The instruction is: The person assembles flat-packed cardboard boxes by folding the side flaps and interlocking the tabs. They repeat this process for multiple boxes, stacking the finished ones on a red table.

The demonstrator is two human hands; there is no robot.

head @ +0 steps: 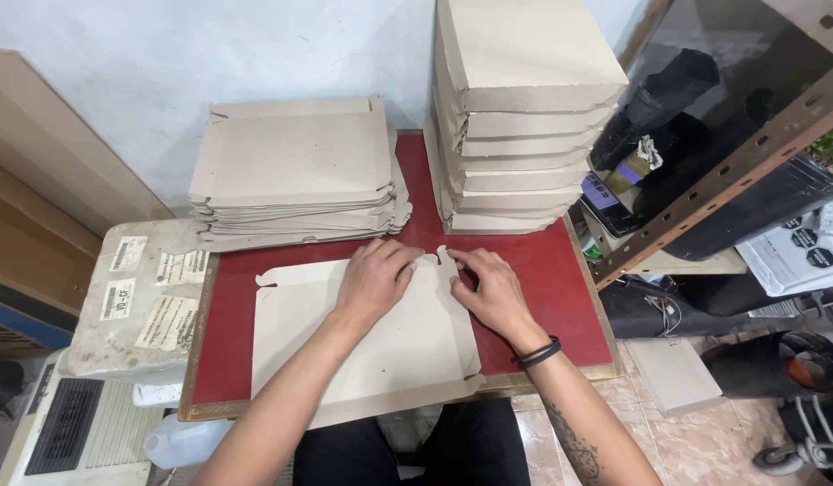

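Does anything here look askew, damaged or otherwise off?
Nothing is damaged or spilled. The stack of flat cardboard blanks is loosely fanned, its lower edges uneven. The flat blank under the left hand and right hand overhangs the near edge of the red board.

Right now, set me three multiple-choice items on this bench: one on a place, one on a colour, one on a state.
1. Where does the pile of flat blanks lie?
A. Left of the stack of folded boxes
B. On the floor
C. On the metal shelf

2. What colour is the table top?
A. Blue
B. Red
C. Green

3. How does the blank under the hands lie?
A. Folded into a box
B. Flat on the table
C. Torn in two

Key: 1 A, the pile sits left of the boxes; 2 B, bare red shows around the card; 3 B, the left hand and right hand press it flat.
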